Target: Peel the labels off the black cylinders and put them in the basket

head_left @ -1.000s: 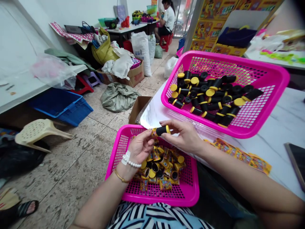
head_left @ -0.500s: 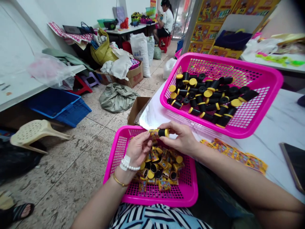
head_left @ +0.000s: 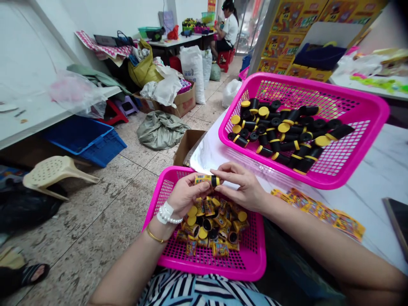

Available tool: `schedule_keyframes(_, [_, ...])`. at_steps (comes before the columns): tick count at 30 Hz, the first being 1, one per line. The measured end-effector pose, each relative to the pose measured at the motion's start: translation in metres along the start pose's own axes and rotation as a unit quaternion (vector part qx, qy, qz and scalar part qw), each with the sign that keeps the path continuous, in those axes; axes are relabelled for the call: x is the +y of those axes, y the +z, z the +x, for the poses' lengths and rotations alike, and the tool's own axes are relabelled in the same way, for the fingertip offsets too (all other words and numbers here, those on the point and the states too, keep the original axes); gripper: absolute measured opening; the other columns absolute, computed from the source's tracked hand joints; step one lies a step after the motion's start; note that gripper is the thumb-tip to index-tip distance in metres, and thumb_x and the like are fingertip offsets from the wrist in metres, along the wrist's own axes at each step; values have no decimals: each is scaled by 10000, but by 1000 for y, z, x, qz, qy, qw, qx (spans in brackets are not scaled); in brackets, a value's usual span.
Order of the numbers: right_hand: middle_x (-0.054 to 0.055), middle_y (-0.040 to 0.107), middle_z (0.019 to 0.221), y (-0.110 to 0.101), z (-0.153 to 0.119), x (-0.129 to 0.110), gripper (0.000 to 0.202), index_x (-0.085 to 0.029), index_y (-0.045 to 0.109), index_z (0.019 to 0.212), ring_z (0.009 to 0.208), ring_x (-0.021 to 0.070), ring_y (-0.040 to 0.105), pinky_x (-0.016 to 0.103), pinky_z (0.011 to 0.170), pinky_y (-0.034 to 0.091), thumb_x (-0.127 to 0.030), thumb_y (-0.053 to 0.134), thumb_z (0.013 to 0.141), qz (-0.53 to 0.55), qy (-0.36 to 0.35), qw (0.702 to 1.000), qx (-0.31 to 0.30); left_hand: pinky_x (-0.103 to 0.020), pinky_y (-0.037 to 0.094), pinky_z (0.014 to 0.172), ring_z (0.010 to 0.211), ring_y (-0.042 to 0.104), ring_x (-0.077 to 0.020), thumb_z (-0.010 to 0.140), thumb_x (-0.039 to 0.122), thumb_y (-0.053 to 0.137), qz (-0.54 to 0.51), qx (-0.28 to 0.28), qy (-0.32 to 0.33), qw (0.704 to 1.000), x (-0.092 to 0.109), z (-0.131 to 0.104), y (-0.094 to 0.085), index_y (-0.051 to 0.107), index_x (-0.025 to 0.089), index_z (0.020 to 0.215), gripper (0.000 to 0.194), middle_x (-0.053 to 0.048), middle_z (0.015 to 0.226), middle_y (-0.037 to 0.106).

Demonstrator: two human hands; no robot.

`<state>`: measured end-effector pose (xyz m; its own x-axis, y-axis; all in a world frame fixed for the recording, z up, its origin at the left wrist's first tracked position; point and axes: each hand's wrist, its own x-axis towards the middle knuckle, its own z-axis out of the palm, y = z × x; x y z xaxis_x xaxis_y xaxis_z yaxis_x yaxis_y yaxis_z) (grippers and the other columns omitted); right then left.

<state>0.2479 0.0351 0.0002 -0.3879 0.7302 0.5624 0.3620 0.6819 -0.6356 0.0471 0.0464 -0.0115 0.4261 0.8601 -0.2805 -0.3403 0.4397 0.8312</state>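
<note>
A small black cylinder with a yellow end and a printed yellow wrapper around it (head_left: 204, 180) lies level above the lower pink basket (head_left: 259, 259). My left hand (head_left: 183, 195) pinches its wrapped end between thumb and fingers. At the other end, my right hand (head_left: 242, 187) has its thumb and fingers around the yellow end. Wrapped cylinders (head_left: 219, 248) fill the middle of the lower basket. The upper pink basket (head_left: 347, 178) holds bare black cylinders with yellow ends (head_left: 280, 131). Flat printed yellow wrappers (head_left: 318, 212) lie in a row on the white table (head_left: 372, 170).
A dark phone (head_left: 397, 225) lies at the table's right. Left of me stand a cream stool (head_left: 52, 170) and a blue crate (head_left: 95, 144). An open carton (head_left: 186, 148) is beside the table corner. Farther back, a person (head_left: 228, 32) sits on a red stool.
The wrapper now covers more of the black cylinder, up close to its yellow end. My right fingers have straightened somewhat at that end. The whole view has shifted slightly.
</note>
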Motion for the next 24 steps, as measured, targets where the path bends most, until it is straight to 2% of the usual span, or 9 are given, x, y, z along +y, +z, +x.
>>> schedule_keyframes(5, [90,699,1014,-5,2,-2,401,-243,610,1327,903,196,687,323,774,590,-199,629,929,-68,-23,997,22,-222,481,678,695,627,-105,641,271,889,39,-39,-3,998,1,13,5,745,136,978,391,-38,810,696])
schedule_keyframes(8, [94,728,1012,-8,3,2,305,-211,672,1210,917,203,705,334,805,601,-206,665,905,-62,-23,997,44,-241,489,627,650,643,-132,710,397,835,60,-76,-28,995,6,19,3,727,137,976,387,-57,776,698])
schedule_keyframes(11, [90,739,1032,-9,3,8,247,-215,696,1158,956,204,710,350,837,610,-205,644,916,-60,-46,996,39,-223,456,542,580,621,-128,786,481,748,74,-70,-57,993,11,17,-2,695,147,970,384,-68,751,700])
schedule_keyframes(13, [87,744,1039,-7,1,11,234,-226,709,1143,970,207,711,357,838,616,-219,643,919,-56,-50,996,38,-204,431,520,571,596,-113,782,437,765,72,-50,-38,995,12,13,-3,684,157,974,349,-52,746,693])
schedule_keyframes(15, [82,750,1027,-4,0,12,232,-234,724,1126,950,210,718,357,825,621,-244,680,899,-38,-26,997,56,-199,422,523,569,568,-102,763,377,794,98,-31,19,995,11,11,0,687,162,988,329,-24,722,674])
schedule_keyframes(18, [74,756,981,3,-2,11,231,-226,745,1083,877,203,728,338,786,623,-248,741,853,5,31,994,101,-206,447,589,605,558,-101,758,315,801,185,-8,115,976,8,11,7,707,166,989,291,-2,722,660])
schedule_keyframes(20, [67,751,938,6,-2,11,209,-215,751,1050,823,188,727,313,745,623,-244,754,842,35,54,991,119,-201,461,650,672,581,-108,754,293,803,218,7,147,965,8,13,10,722,168,960,254,-10,770,675])
schedule_keyframes(22, [67,737,946,8,-2,13,199,-213,743,1046,840,183,721,312,756,620,-249,746,850,46,48,990,126,-202,469,665,695,594,-114,750,308,808,204,7,136,970,10,15,12,717,179,988,286,-15,799,683])
schedule_keyframes(24, [81,718,1016,8,-2,15,188,-217,726,1065,921,190,707,331,811,614,-240,708,879,28,10,992,124,-210,464,596,630,583,-117,766,397,785,153,-11,81,985,12,16,13,692,191,1045,359,-9,738,662])
